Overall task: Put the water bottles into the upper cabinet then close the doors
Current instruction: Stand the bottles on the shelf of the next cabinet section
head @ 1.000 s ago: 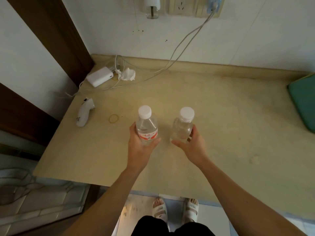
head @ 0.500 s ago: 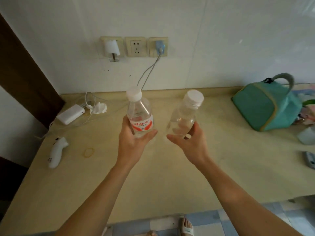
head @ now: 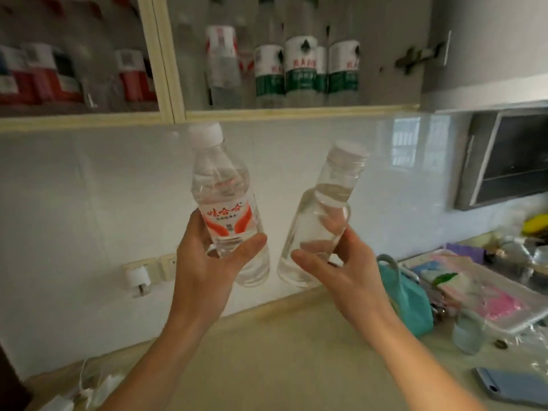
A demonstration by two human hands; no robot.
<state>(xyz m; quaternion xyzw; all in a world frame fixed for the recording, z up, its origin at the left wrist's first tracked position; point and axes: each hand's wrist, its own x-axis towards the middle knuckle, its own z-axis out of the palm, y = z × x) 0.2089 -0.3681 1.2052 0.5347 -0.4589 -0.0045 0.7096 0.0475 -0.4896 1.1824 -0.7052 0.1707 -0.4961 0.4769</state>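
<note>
This is a lived-in home kitchen. A wall of glossy white tiles (head: 89,218) rises behind a pale yellowish stone-look bench (head: 281,351), and cream wall sockets (head: 154,266) sit low on the tiles. Above hangs a cream-framed upper cabinet with glass doors (head: 166,84), stocked with rows of clear bottles bearing green-and-white labels (head: 299,69) and others with red labels (head: 133,75). At the right a grey range hood (head: 504,161) is mounted on the wall. Household clutter lies on the bench: a teal fabric lunch bag (head: 406,298), a clear plastic tray (head: 480,292) and a blue smartphone (head: 513,387).
</note>
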